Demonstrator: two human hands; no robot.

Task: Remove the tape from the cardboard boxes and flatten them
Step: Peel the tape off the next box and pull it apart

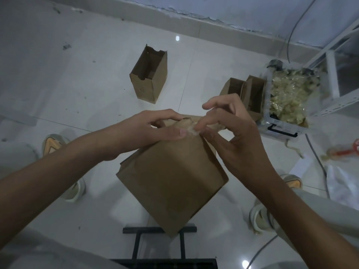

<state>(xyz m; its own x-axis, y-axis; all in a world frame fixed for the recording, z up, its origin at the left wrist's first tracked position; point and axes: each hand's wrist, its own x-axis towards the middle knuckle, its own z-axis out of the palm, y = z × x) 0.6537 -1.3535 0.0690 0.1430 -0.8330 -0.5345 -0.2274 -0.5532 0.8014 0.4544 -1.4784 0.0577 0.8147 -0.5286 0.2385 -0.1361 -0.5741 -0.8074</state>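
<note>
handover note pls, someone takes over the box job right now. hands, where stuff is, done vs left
Left hand: grips the top edge of the held box, steadying it.
Right hand: pinches a tape strip at that same edge, part peeled.
Open upright box stands on the floor ahead; two more boxes stand beside the clear bin, which is full of crumpled tape.
Done: no flattened box in view.
Left: finish peeling, bin the tape, flatten this box, then the other three.

Four cardboard boxes [172,177]; one plastic bin [281,121]; two hands [155,127].
</note>
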